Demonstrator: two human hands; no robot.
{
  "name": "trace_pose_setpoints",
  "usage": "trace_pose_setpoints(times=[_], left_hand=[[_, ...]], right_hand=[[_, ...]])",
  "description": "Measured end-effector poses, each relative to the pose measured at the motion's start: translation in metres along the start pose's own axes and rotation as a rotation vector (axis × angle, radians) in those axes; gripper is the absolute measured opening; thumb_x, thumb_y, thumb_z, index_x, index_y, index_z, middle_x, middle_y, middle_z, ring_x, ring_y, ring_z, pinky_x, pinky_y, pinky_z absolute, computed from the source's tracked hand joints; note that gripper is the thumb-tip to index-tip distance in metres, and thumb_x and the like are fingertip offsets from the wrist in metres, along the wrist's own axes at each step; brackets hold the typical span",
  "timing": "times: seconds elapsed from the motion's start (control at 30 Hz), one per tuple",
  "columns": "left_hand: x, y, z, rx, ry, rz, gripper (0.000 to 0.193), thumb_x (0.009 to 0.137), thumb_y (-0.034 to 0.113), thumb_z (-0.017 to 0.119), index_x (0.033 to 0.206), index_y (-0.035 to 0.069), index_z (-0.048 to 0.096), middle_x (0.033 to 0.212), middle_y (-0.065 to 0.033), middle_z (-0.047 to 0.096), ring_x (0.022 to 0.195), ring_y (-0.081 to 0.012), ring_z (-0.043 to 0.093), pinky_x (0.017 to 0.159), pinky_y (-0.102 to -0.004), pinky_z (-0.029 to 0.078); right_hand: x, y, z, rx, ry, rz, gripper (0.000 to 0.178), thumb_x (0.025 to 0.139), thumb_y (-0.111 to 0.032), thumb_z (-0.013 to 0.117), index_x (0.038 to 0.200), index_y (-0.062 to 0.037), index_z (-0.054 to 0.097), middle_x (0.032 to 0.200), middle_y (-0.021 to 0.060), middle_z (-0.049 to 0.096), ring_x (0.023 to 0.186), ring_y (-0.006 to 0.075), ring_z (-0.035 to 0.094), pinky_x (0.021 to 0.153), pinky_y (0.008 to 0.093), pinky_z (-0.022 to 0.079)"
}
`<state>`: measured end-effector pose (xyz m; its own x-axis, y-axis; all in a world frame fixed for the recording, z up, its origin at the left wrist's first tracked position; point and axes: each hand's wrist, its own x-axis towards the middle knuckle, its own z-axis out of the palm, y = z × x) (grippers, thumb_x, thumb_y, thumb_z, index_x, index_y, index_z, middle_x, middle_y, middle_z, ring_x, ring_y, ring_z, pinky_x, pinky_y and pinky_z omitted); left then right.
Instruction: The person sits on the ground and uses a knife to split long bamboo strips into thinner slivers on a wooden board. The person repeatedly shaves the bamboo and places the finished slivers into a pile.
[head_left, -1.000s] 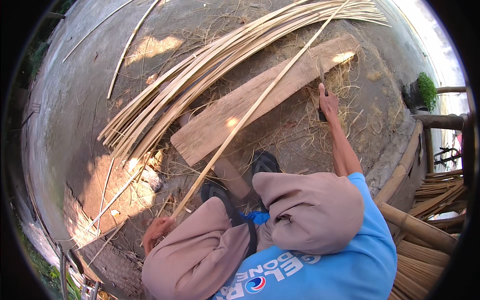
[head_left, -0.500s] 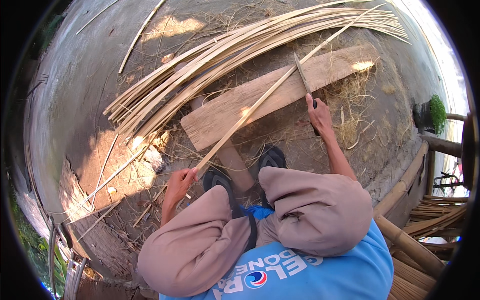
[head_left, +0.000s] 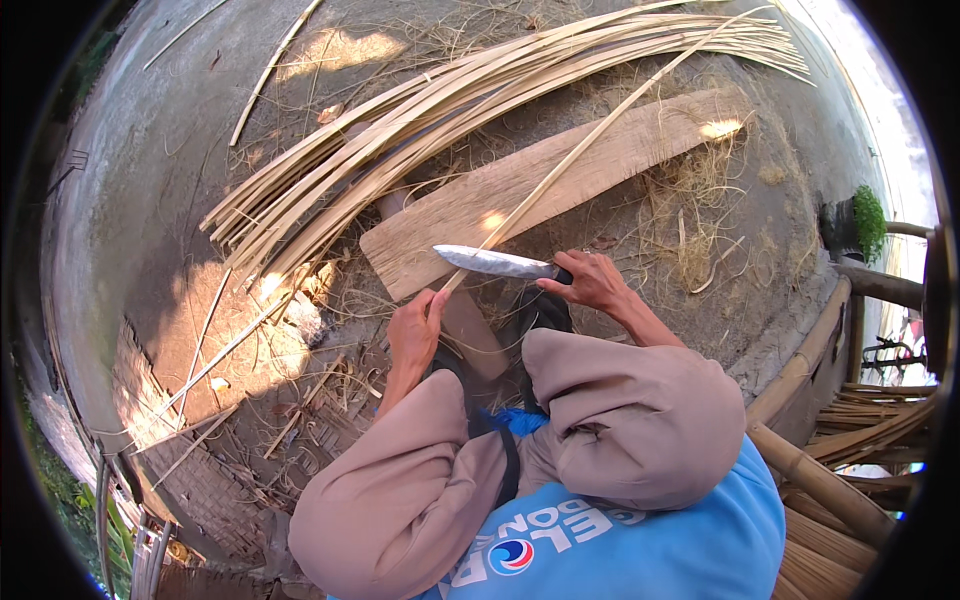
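Swung back from the middle of the flat light-brown wooden plank [head_left: 650, 135], the pointed steel knife with a black handle [head_left: 495, 262] now lies crosswise at the plank's near edge, toward its left end; both bare hands have drawn closer together. The long pale split-wood strip [head_left: 570, 160] slants over the plank, its near end just short of it. Beyond the plank lies a curved bundle of similar pale strips [head_left: 400, 130].

Shaving the strip seems the step in hand; the next move likely calls for a steady hold and controlled blade angle. The left hand [head_left: 415, 325] pinches the strip's near end, fingers closed; the right hand [head_left: 592, 280] wraps the handle. Whether the blade bites, I cannot tell.
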<state>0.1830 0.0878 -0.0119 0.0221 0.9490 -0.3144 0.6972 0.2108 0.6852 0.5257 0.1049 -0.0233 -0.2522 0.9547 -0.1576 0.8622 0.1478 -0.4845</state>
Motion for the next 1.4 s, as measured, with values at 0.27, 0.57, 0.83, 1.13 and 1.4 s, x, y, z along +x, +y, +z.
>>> trace_pose_setpoints(times=[0.27,0.57,0.83,1.13,1.4], left_hand=[[-0.020,-0.020,0.009,0.037,0.120,-0.028,0.040,0.103,0.046,0.062,0.086,0.011,0.073,0.062,-0.0100,0.061,0.057,-0.0300,0.061,0.057,-0.0408,0.045],[-0.027,-0.015,0.012,0.118,0.144,0.023,0.036,0.105,0.044,0.060,0.087,0.013,0.066,0.066,-0.0149,0.064,0.064,-0.0415,0.065,0.056,-0.0506,0.045],[-0.028,-0.025,0.015,0.202,0.199,0.086,0.037,0.106,0.044,0.058,0.085,0.013,0.063,0.066,-0.0146,0.065,0.064,-0.0403,0.065,0.055,-0.0500,0.044],[-0.020,-0.019,0.018,0.183,0.237,0.142,0.036,0.106,0.042,0.058,0.084,0.013,0.060,0.067,-0.0147,0.064,0.064,-0.0416,0.064,0.055,-0.0499,0.045],[-0.022,-0.021,0.022,0.180,0.202,0.139,0.038,0.106,0.041,0.058,0.084,0.011,0.064,0.066,-0.0145,0.063,0.062,-0.0351,0.065,0.056,-0.0455,0.044]], right_hand=[[0.000,0.102,-0.104,0.315,0.422,0.701,0.069,0.102,-0.064,0.055,0.073,-0.0018,0.057,0.057,0.0028,0.052,0.049,0.0154,0.050,0.048,0.0365,0.041],[0.006,-0.002,-0.006,0.118,0.194,0.233,0.063,0.101,-0.058,0.061,0.082,0.0016,0.064,0.064,0.0209,0.063,0.057,0.0370,0.061,0.058,0.0466,0.049],[-0.002,-0.023,-0.019,0.154,0.002,0.235,0.065,0.100,-0.060,0.060,0.075,0.0000,0.061,0.060,0.0185,0.059,0.057,0.0343,0.060,0.059,0.0490,0.048],[0.027,-0.007,-0.061,0.151,0.088,0.398,0.066,0.100,-0.062,0.060,0.084,0.0015,0.064,0.063,0.0242,0.061,0.064,0.0418,0.066,0.063,0.0504,0.051],[0.053,0.109,-0.097,0.307,0.445,0.720,0.066,0.103,-0.061,0.055,0.075,-0.0011,0.060,0.055,0.0137,0.057,0.051,0.0262,0.063,0.050,0.0410,0.050]])
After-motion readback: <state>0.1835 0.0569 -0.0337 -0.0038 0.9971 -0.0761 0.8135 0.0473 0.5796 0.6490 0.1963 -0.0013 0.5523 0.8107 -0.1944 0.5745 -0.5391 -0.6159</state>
